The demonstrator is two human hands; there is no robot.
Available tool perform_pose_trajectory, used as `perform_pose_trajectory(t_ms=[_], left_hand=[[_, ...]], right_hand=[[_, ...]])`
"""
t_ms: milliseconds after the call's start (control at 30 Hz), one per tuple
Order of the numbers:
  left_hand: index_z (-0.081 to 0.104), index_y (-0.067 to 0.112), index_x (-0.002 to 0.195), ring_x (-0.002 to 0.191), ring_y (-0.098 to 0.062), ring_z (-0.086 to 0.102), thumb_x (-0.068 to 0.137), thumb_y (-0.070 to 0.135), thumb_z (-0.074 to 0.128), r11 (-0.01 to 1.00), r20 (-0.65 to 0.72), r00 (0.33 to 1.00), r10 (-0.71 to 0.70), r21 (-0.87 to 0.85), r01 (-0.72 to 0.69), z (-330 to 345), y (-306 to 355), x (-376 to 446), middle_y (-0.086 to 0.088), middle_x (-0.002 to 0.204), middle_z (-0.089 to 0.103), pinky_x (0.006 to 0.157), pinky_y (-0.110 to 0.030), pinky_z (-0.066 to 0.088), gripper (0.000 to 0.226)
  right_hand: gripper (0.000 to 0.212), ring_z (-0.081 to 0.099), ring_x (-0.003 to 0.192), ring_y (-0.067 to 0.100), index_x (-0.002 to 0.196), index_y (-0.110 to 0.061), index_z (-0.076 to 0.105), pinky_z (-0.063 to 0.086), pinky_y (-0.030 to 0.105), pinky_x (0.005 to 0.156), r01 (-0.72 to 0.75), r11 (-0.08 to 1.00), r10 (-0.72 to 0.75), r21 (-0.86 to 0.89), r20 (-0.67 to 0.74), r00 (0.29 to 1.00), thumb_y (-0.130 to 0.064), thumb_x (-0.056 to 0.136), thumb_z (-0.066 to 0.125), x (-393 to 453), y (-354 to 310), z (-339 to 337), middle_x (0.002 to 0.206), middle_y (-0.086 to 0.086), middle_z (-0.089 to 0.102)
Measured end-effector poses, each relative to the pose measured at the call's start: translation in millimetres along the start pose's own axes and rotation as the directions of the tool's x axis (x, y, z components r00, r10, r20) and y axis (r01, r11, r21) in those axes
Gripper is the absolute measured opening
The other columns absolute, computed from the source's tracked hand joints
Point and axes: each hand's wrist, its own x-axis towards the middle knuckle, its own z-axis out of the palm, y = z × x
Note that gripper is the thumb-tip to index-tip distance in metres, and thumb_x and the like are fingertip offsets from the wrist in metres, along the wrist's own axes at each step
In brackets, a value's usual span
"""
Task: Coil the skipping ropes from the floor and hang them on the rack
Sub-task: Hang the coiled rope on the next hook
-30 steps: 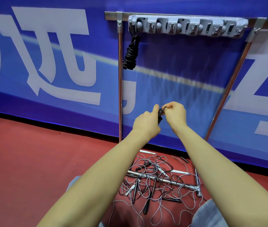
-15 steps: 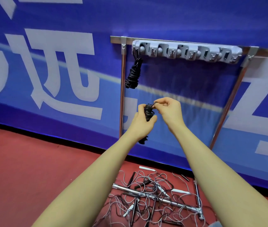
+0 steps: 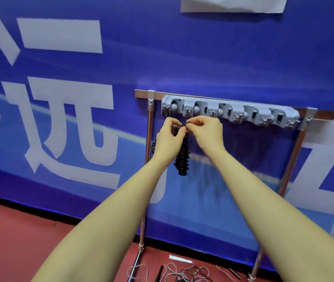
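A coiled black skipping rope (image 3: 182,157) hangs down between my hands, just below the grey hook strip (image 3: 231,113) of the metal rack (image 3: 149,151). My left hand (image 3: 169,139) grips the top of the coil. My right hand (image 3: 207,130) pinches the rope's loop at the top, right under the second hook. Another coiled black rope (image 3: 153,147) hangs from the first hook, mostly hidden behind my left hand. Loose tangled ropes (image 3: 182,273) lie on the red floor at the rack's foot.
A blue banner wall with large white characters (image 3: 66,123) stands directly behind the rack. The rack's right leg (image 3: 288,174) slants down to the floor. A white handle (image 3: 180,259) lies on the red floor near the wall.
Both hands have risen with the coiled rope from waist level up to just beneath the hook strip. The view has tilted upward, so most of the floor pile has dropped out of view.
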Motion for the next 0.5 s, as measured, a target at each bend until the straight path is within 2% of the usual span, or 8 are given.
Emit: perform_pose_trajectory(t_ms=[67,200,300,367,500], left_hand=[[0.055,0.019,0.091,0.071,-0.015,0.055,0.089,0.021,0.058,1.000,-0.026,1.000,0.010,0.004,-0.009,4,-1,19,0.000,0.081,0.062,0.067,-0.031,0.045,0.005],[0.054,0.020,0.086,0.073,-0.016,0.057,0.089,0.022,0.055,0.998,-0.053,0.998,0.022,0.065,-0.019,15,-6,55,0.005,0.077,0.063,0.066,-0.029,0.044,0.004],[0.053,0.022,0.089,0.081,-0.023,0.059,0.089,0.027,0.051,0.991,-0.055,0.998,0.012,0.136,-0.004,24,-13,75,0.004,0.081,0.063,0.075,-0.037,0.050,0.005],[0.053,0.022,0.090,0.082,-0.025,0.060,0.089,0.028,0.050,0.985,-0.065,0.998,0.018,0.174,-0.006,29,-16,85,0.003,0.083,0.064,0.077,-0.041,0.051,0.007],[0.050,0.023,0.085,0.072,-0.026,0.058,0.088,0.025,0.046,0.980,-0.073,0.996,0.051,0.195,-0.036,34,-19,92,0.001,0.075,0.062,0.067,-0.038,0.050,0.005]], right_hand=[[0.016,0.069,0.081,0.017,0.070,-0.028,0.069,0.054,0.043,0.087,-0.025,0.999,0.025,0.022,-0.022,0.999,-0.013,0.074,0.071,21,2,6,0.072,-0.006,0.071],[0.015,0.069,0.075,0.021,0.070,-0.019,0.068,0.055,0.045,0.081,-0.065,0.993,0.072,0.094,-0.070,0.995,-0.004,0.076,0.067,51,11,18,0.066,-0.001,0.068],[0.021,0.068,0.077,0.026,0.063,-0.020,0.066,0.055,0.047,0.078,-0.066,0.993,0.081,0.100,-0.154,0.985,-0.005,0.078,0.063,64,21,30,0.067,0.002,0.069],[0.018,0.066,0.077,0.028,0.067,-0.014,0.067,0.055,0.048,0.076,-0.068,0.994,0.083,0.081,-0.196,0.977,-0.005,0.081,0.061,71,24,36,0.069,0.005,0.068],[0.018,0.066,0.080,0.028,0.070,-0.015,0.064,0.055,0.047,0.076,-0.063,0.996,0.074,0.055,-0.226,0.971,-0.005,0.083,0.057,77,30,40,0.073,0.005,0.067]])
